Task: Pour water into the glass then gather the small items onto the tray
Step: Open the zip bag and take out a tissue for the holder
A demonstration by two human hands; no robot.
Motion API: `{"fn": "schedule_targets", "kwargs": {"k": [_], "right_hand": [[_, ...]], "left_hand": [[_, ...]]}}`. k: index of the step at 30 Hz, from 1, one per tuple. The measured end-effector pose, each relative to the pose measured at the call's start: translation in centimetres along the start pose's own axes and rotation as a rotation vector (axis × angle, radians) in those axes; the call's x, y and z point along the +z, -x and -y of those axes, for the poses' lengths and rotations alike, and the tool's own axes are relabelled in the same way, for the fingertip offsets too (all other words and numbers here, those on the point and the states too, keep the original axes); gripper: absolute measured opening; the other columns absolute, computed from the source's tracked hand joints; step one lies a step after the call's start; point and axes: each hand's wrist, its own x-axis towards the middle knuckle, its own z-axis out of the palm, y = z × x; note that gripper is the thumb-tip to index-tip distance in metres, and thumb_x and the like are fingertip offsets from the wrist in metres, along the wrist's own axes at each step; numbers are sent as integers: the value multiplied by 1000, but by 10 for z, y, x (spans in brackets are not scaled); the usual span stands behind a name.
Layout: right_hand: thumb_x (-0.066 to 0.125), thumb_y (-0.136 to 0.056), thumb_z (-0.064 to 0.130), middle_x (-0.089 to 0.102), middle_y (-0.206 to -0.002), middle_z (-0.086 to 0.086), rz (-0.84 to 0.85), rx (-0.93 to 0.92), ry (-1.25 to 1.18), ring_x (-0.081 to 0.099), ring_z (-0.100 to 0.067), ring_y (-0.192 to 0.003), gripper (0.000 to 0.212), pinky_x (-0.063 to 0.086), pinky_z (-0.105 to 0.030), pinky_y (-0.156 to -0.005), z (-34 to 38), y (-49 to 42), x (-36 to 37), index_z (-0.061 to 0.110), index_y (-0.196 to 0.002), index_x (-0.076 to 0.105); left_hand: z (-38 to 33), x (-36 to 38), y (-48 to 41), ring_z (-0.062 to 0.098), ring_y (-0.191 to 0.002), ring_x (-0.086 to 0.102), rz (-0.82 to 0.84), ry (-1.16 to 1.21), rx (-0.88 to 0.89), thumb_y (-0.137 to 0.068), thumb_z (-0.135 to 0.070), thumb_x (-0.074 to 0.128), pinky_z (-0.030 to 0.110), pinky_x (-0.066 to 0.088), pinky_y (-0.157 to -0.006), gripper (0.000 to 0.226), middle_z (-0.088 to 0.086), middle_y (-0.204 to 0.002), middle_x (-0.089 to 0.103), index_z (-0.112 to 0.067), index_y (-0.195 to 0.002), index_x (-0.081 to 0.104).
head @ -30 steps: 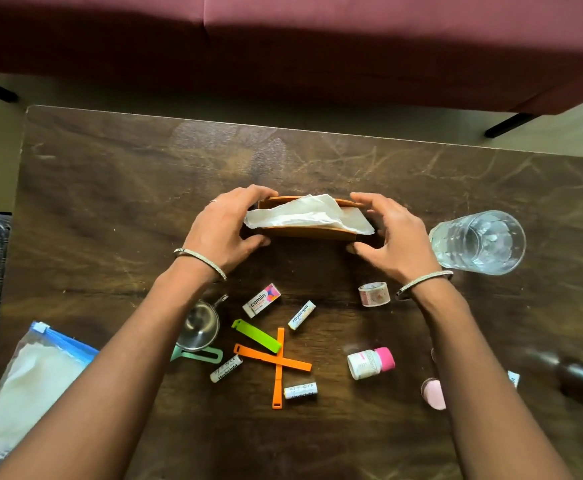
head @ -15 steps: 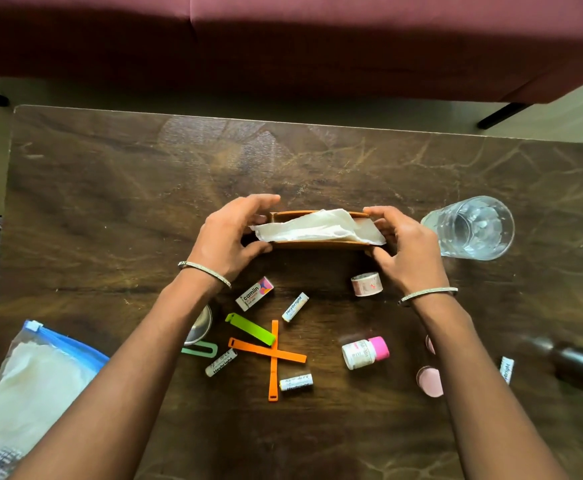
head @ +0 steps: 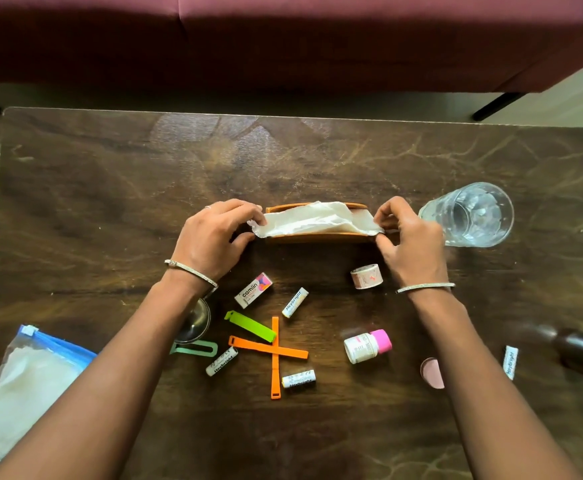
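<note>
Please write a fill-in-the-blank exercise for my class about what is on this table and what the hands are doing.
1. The left hand and the right hand each pinch an end of the ____ paper lying over the tray.
2. The glass stands nearest the ____ hand.
3. Two ____ strips lie crossed on the table.
4. The bottle on its side has a ____ cap.
Missing words: white; right; orange; pink.

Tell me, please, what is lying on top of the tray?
A white tissue, pinched at its ends by the left hand and right hand. It covers the tray, hiding anything inside.
</note>
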Motion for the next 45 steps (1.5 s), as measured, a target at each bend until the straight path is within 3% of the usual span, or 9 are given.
{"fn": "schedule_targets", "kwargs": {"k": [7, 17, 20, 24, 28, 31, 34, 38, 45], "right_hand": [[70, -78, -1, 75, -83, -4, -25, -14, -18, 70, -26, -81, 17, 57, -45, -78, -6, 0, 2, 14, -86, 73], [68, -78, -2, 72, -79, 0, -164, 62, -56, 68, -20, -76, 21, 59, -38, -74, 2, 0, 12, 18, -85, 68], [69, -80, -3, 73, -87, 3, -127, 78, -73, 71, -16, -83, 34, 60, -39, -82, 2, 0, 11, 20, -105, 62], [65, -78, -9, 73, -106, -1, -10, 5, -64, 69, -17, -99, 51, 57, -39, -92, 1, -1, 5, 19, -121, 62], [69, -70, -9, 59, -129, -4, 145, -63, -27, 58, -20, -118, 72, 53, -42, -100, 0, -1, 1, 18, -135, 56], [81, -69, 1, 54, -134, -3, 217, -65, -28, 54, -19, -120, 78, 54, -41, -97, 0, -3, -1, 20, -139, 52], [79, -73, 7, 60, -124, -3, 171, -71, -27, 58, -22, -112, 61, 51, -40, -97, 2, -6, 0, 20, -129, 60], [79, -73, 9, 66, -114, -3, 129, -37, 1, 62, -25, -105, 52, 50, -39, -95, 1, -5, 1, 21, -121, 64], [77, -77, 8, 67, -120, -2, 80, 6, -27, 62, -22, -111, 53, 50, -38, -100, 3, -3, 0, 23, -126, 62]], "left_hand": [[3, 3, -6, 21, -80, 70, -51, 53, -31, -76, -12, 79, 36, 56, -70, 13, 0, -85, 75, -19, -87, 77], [-1, 0, -7, -7, -67, 59, -50, 294, -292, -72, -22, 84, 2, 41, -62, 13, -14, -75, 66, -24, -84, 78], [-1, -2, -10, 0, -70, 66, 6, 349, -297, -69, -20, 86, 11, 47, -64, 21, -9, -77, 73, -20, -86, 73], [1, -4, -9, 12, -81, 58, 100, 187, -194, -63, -25, 89, 34, 50, -77, 57, -11, -87, 68, -27, -113, 61], [-6, -1, -9, 19, -98, 54, 156, 59, -103, -54, -38, 91, 37, 48, -91, 86, -3, -108, 56, -29, -130, 51], [-14, 6, -11, 24, -102, 53, 127, 7, -82, -62, -37, 87, 41, 48, -91, 75, 0, -115, 55, -31, -128, 53], [-17, 10, -17, 24, -102, 53, 85, 23, -92, -68, -29, 84, 40, 47, -90, 61, 0, -113, 58, -32, -124, 58], [-19, 14, -22, 24, -104, 53, 74, 51, -113, -69, -26, 84, 36, 45, -90, 60, -1, -112, 59, -32, -124, 60], [-22, 18, -24, 24, -103, 53, 52, 61, -143, -69, -28, 84, 37, 46, -86, 60, -2, -109, 61, -34, -123, 60]]}}
